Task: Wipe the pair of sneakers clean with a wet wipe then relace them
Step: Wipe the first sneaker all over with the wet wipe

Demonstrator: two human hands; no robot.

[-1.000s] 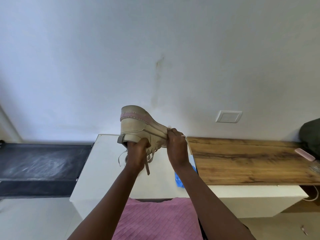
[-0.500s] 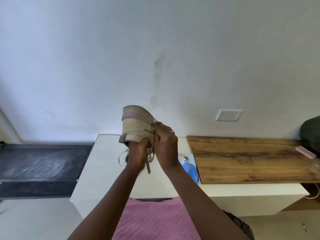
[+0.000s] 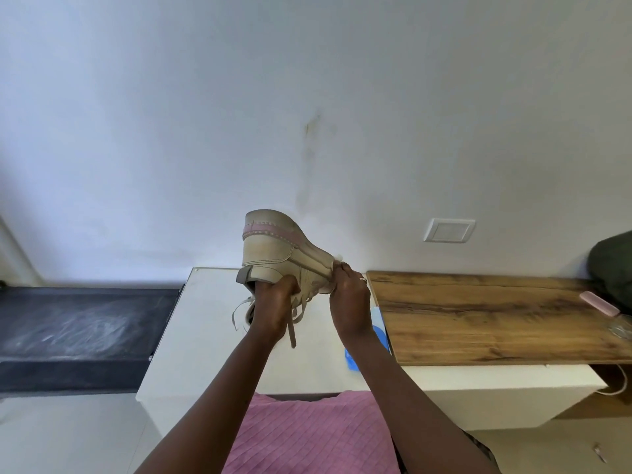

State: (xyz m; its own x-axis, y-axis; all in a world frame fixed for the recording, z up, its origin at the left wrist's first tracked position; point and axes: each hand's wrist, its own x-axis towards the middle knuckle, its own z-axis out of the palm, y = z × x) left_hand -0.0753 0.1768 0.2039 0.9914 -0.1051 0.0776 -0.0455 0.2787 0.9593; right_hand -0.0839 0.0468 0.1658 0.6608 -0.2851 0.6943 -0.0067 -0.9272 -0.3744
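A beige sneaker [image 3: 273,253] with a pink band on its thick sole is held upside down above the white cabinet top [image 3: 205,323], heel to the left. My left hand [image 3: 273,307] grips it from below at the opening, and loose laces [image 3: 294,323] dangle beside that hand. My right hand [image 3: 349,295] pinches a white wet wipe [image 3: 338,258] against the sole's edge toward the toe. Only a corner of the wipe shows above the fingers. The other sneaker is not in view.
A blue wipes pack [image 3: 379,333] lies on the cabinet behind my right forearm. To the right is a wooden top [image 3: 485,316] with a pink item [image 3: 599,303] and a dark bag [image 3: 612,268] at its far end. A dark mat [image 3: 78,330] lies left.
My right hand has slid the wipe along the sole from near the heel back toward the toe. The left hand keeps the sneaker in place.
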